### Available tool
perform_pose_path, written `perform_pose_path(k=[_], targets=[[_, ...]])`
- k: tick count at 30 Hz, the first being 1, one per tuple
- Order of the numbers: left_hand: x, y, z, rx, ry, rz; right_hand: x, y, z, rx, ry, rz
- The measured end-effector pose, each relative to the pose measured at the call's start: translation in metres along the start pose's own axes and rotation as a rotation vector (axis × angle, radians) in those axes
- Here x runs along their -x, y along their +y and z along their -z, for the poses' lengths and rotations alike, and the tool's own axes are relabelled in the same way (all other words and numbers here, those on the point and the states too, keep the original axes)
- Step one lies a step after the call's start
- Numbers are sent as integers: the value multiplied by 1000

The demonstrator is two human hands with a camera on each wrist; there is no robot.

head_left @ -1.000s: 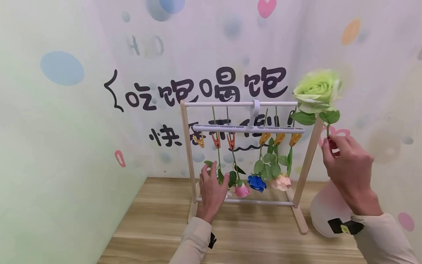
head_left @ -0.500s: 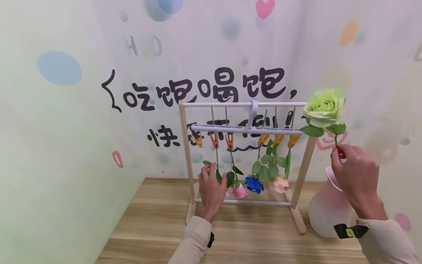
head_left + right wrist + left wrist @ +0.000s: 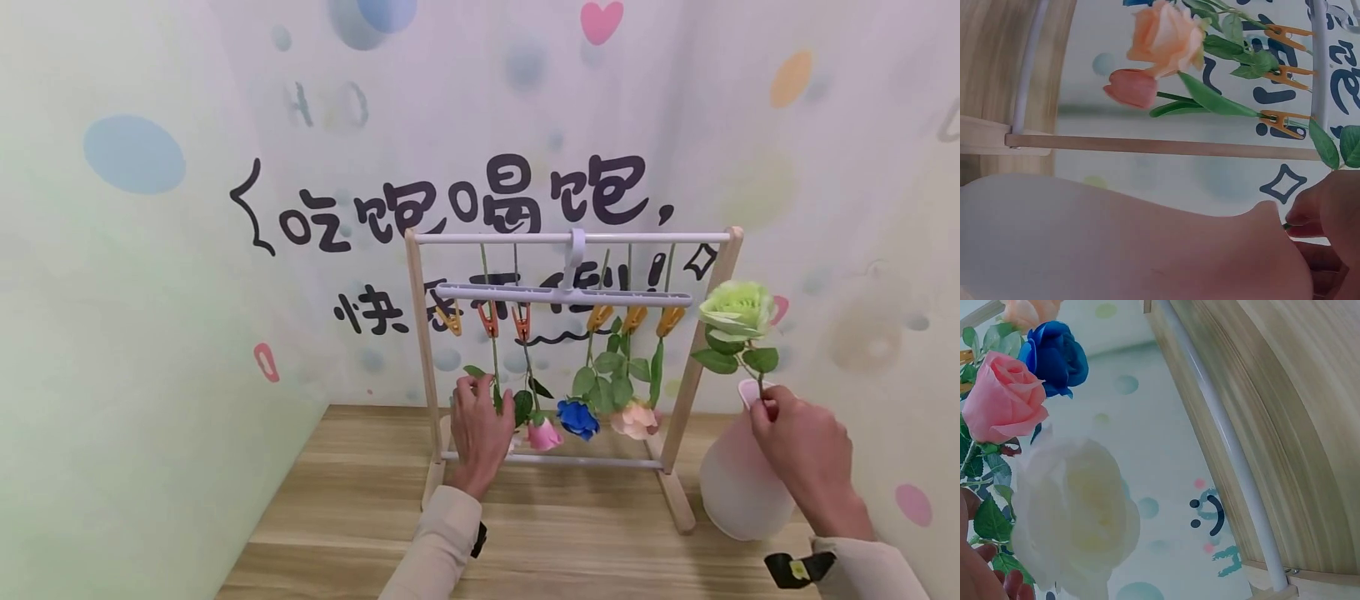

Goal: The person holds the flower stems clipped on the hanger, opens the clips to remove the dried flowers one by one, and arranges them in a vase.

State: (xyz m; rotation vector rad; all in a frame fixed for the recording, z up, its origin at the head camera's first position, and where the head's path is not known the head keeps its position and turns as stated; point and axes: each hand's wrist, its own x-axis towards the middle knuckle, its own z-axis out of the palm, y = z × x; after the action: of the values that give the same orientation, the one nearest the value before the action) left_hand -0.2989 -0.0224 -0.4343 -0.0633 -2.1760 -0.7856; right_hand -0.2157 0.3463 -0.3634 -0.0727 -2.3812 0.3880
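Note:
My right hand (image 3: 806, 454) pinches the stem of a pale green rose (image 3: 738, 312), bloom up, right at the mouth of a pink-and-white vase (image 3: 742, 492). In the right wrist view, a bit of green stem shows below the fingers beside the vase lip. On the left, my left hand (image 3: 480, 425) is at the leaves of a hanging white flower (image 3: 1079, 519), fingers relaxed around its stem. Beside it hang a pink rose (image 3: 543, 433), a blue flower (image 3: 577, 418) and a peach rose (image 3: 636, 419). A reddish tulip (image 3: 1132, 87) hangs below the peach rose in the right wrist view.
A wooden stand (image 3: 682, 400) with white rods carries a white hanger (image 3: 525, 293). Orange and yellow clips (image 3: 600, 317) on it hold the stems upside down; the leftmost yellow clip (image 3: 450, 321) holds none. Behind the wooden table (image 3: 360, 500) is a printed wall (image 3: 465, 100).
My right hand has carried the green rose down and slightly right, from above the stand's right post to the vase mouth. My left hand has stayed nearly in place.

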Motion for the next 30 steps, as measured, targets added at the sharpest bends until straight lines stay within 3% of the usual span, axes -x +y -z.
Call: perform_pose_path(k=[11, 14, 20, 25, 30], targets=[[-4, 2, 0, 7, -67, 81, -14, 5, 11, 25, -329, -20], [-6, 1, 1, 16, -85, 111, -17, 6, 13, 32, -385, -14], [-10, 0, 0, 36, -101, 143, -18, 9, 12, 33, -401, 26], [-11, 0, -2, 71, -99, 155, -17, 5, 17, 26, -390, 6], [-10, 1, -5, 64, -93, 153, -17, -6, 24, 20, -259, -15]])
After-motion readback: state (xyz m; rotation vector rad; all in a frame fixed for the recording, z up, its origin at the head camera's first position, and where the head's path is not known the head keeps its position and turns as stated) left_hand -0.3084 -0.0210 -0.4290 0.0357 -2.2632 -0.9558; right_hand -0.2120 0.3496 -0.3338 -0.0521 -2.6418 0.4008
